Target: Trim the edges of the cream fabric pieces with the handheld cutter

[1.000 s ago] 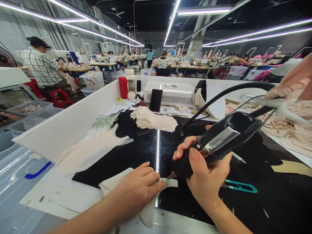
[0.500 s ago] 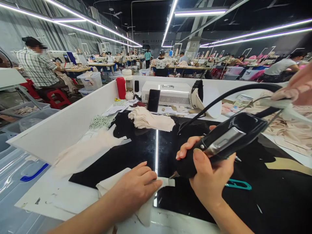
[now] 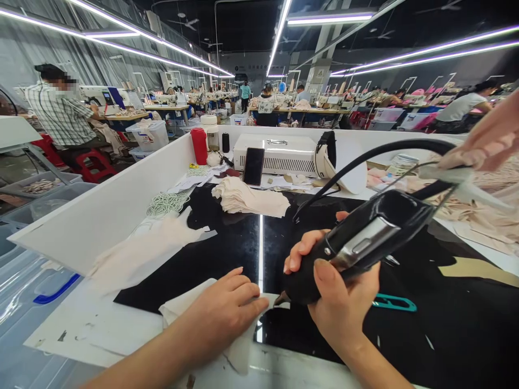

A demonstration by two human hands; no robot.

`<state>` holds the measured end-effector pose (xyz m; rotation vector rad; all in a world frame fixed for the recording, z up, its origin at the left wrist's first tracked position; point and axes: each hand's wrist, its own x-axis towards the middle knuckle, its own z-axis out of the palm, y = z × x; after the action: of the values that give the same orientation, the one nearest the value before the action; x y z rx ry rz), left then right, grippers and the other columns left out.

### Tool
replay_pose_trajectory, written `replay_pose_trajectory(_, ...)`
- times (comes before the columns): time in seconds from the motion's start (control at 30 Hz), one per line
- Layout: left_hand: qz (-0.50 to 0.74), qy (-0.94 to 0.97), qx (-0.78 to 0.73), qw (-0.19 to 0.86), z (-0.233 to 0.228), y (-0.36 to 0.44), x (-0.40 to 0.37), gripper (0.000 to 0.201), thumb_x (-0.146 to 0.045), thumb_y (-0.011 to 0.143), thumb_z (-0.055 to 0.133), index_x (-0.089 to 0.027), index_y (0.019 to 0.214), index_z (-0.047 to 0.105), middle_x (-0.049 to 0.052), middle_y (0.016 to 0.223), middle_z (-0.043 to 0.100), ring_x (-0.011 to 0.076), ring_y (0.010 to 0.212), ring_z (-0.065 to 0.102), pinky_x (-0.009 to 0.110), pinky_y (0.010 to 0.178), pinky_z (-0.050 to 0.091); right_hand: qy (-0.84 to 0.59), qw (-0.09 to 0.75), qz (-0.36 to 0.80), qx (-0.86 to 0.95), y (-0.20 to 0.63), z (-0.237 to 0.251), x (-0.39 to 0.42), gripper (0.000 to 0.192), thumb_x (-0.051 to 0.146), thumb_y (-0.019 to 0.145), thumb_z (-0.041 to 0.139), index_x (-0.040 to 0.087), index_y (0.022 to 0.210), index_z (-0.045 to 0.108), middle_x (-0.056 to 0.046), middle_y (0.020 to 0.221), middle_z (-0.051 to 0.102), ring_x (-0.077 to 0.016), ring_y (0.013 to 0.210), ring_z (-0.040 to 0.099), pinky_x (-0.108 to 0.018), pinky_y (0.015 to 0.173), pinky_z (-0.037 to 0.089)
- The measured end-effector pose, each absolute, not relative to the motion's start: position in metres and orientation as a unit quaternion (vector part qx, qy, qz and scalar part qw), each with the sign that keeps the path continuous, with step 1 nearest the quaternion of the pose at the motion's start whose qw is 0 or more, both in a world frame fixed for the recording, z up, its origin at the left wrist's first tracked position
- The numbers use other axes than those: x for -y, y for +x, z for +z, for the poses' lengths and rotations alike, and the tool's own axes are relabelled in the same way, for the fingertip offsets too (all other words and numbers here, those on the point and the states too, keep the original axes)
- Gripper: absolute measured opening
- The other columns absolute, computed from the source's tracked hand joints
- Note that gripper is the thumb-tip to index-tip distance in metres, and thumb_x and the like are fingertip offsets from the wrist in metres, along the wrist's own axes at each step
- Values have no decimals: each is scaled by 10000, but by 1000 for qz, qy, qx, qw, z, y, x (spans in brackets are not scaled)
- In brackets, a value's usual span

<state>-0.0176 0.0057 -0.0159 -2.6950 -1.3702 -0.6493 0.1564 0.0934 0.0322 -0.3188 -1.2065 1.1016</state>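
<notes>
My right hand (image 3: 340, 292) is wrapped around a black corded power tool (image 3: 365, 229) with a silver side plate. The tool slants down to the left, and its pointed metal tip (image 3: 281, 299) meets the end of a pale fabric piece (image 3: 243, 346). My left hand (image 3: 231, 302) lies flat on that piece with its fingers stretched out, the fingertips close to the tip. Part of the cloth is hidden under my left hand and forearm. A teal snips-like tool (image 3: 395, 302) rests on the black mat (image 3: 405, 346), right of my right hand.
A stack of beige fabric pieces (image 3: 251, 197) sits farther back, beside a phone (image 3: 254, 166) and a white vented box (image 3: 279, 154). Cream fabric (image 3: 150, 246) lies left. At upper right, another person's blurred hand (image 3: 478, 140) is near the cable (image 3: 389, 145).
My right hand and the power tool have shifted slightly left, bringing the tip over the fabric's end. My left hand has hardly moved. The other person's hand has moved a little left.
</notes>
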Motion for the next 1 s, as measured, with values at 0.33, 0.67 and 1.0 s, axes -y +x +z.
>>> replay_pose_trajectory(0.33, -213, -869, 447, 19, -16, -16, -6, 257, -58, 1072, 486, -181, 1233, 644, 38, 1049, 686, 183, 975, 657, 488, 1189, 465, -161, 684, 480, 524, 167, 38, -96, 418, 299, 912, 816, 323, 1261, 587, 41, 861, 682, -144, 611, 665, -299, 541, 594)
replay_pose_trajectory(0.67, -202, -869, 452, 4, -16, -18, -5, 269, -36, 1044, 529, -184, 1234, 648, 34, 1077, 694, 191, 994, 656, 504, 1202, 452, -153, 685, 479, 527, 171, 33, -96, 500, 297, 917, 822, 333, 1357, 587, 33, 884, 698, -132, 619, 666, -287, 557, 600)
replay_pose_trajectory(1.0, -189, -872, 451, 4, -14, -18, -6, 254, -67, 1066, 523, -182, 1264, 632, 36, 1093, 698, 190, 1019, 665, 507, 1217, 448, -152, 679, 473, 540, 170, 31, -95, 495, 284, 941, 796, 349, 1379, 575, 33, 893, 689, -138, 622, 673, -290, 540, 577)
